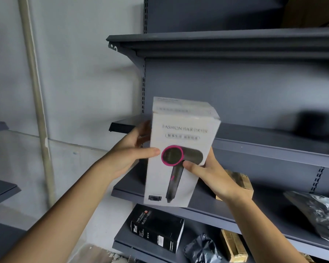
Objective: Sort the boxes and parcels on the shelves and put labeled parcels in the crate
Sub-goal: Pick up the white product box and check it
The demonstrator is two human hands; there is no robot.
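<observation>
You hold the white hair-dryer box (179, 133) upright in the middle of the frame, in front of the grey shelves (264, 150), its printed face turned toward you. Your left hand (129, 151) grips its left edge, thumb (152, 151) flat on the front and the other digits wrapped behind. Your right hand (216, 177) clasps the lower right side, its thumb (193, 166) pressed on the picture of the dryer. Just behind that hand a brown taped parcel (242, 182) lies on the shelf, and a grey plastic parcel (319, 215) rests at the right edge of the frame. On the shelf below, at the bottom centre, a black hair-dryer box (156, 228) lies tilted, with a crumpled black bag (201, 249) and a second brown parcel (233, 247) to its right.
</observation>
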